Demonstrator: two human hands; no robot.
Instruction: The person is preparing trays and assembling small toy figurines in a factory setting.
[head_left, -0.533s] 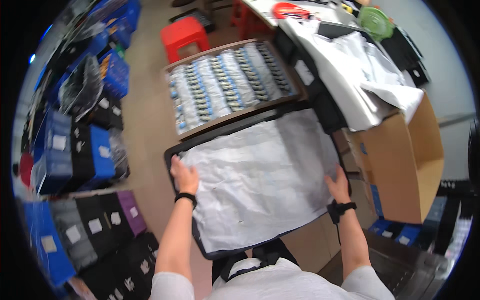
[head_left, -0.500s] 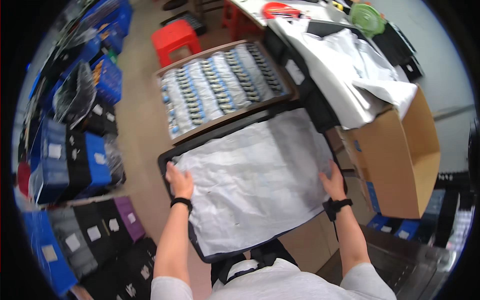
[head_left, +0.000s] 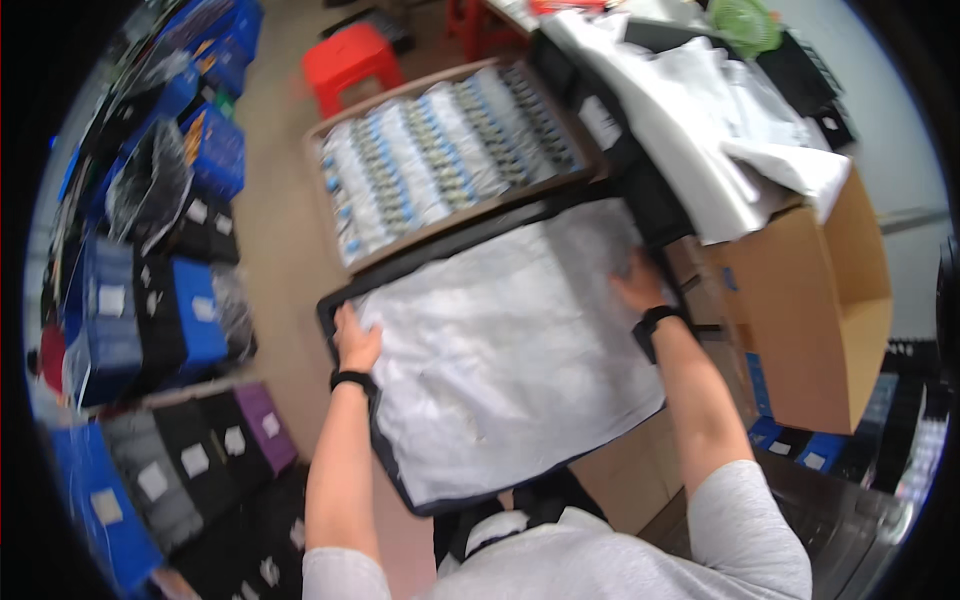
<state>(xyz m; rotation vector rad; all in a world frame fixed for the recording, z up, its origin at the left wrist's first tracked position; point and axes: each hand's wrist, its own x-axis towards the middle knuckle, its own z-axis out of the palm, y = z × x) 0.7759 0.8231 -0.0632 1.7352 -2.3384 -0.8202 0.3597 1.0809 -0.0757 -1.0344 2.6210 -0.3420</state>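
Observation:
A black tray point(head_left: 405, 509) lies in front of me, covered by a creased whitish sheet point(head_left: 490, 350). My left hand point(head_left: 357, 340) grips the tray's left side, thumb over the sheet and fingers toward the rim. Inside the right rim, my right hand point(head_left: 640, 287) rests on the sheet near its far right part, somewhat blurred, with thumb and fingers apart. Whatever lies under the sheet is hidden. Just beyond the tray stands a brown tray point(head_left: 325, 215) holding rows of small metallic and blue parts between pale strips.
A red stool point(head_left: 350, 60) stands past the brown tray. At right are an open cardboard box point(head_left: 790, 310) and a black crate point(head_left: 650, 195) with white sheeting point(head_left: 660, 120). Blue and black bins point(head_left: 195, 310) line the left side.
My right hand has moved from the right rim inward and farther from me, onto the sheet. My left hand keeps its hold at the left side.

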